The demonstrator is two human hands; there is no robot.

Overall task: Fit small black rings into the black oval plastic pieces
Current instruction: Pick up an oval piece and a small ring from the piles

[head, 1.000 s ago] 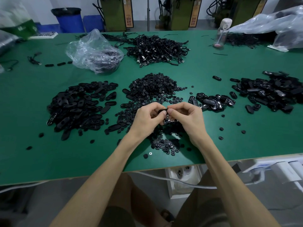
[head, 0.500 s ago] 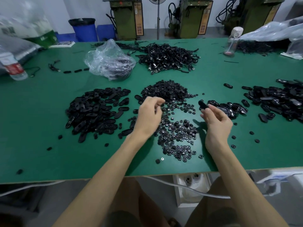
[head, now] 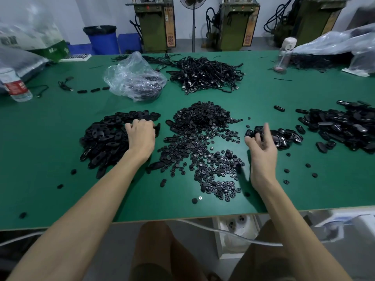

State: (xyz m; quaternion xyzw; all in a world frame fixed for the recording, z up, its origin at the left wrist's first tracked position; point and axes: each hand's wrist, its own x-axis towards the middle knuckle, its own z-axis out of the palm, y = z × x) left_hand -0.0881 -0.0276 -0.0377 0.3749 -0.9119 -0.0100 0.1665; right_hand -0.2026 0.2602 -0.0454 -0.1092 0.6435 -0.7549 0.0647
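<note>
A heap of black oval plastic pieces [head: 103, 138] lies at the left of the green table [head: 50, 159]. My left hand [head: 141, 138] rests on its right side, fingers curled down into the pieces; the fingertips are hidden. Small black rings [head: 203, 118] form a mound in the middle and spread toward me [head: 215, 169]. My right hand [head: 262, 151] hovers with fingers spread and nothing in it, just left of a small cluster of glossy oval pieces [head: 284, 136].
A bigger heap of oval pieces [head: 341, 126] lies at the right edge. Farther back are a clear plastic bag [head: 134, 78], a tangle of black cables [head: 205, 76], a water bottle [head: 16, 86] and a clear bottle [head: 283, 55]. Loose pieces dot the table near its front edge [head: 182, 218].
The hands parted from the middle. My right hand carried an oval piece to the small right cluster and let it go. My left hand moved left onto the oval heap.
</note>
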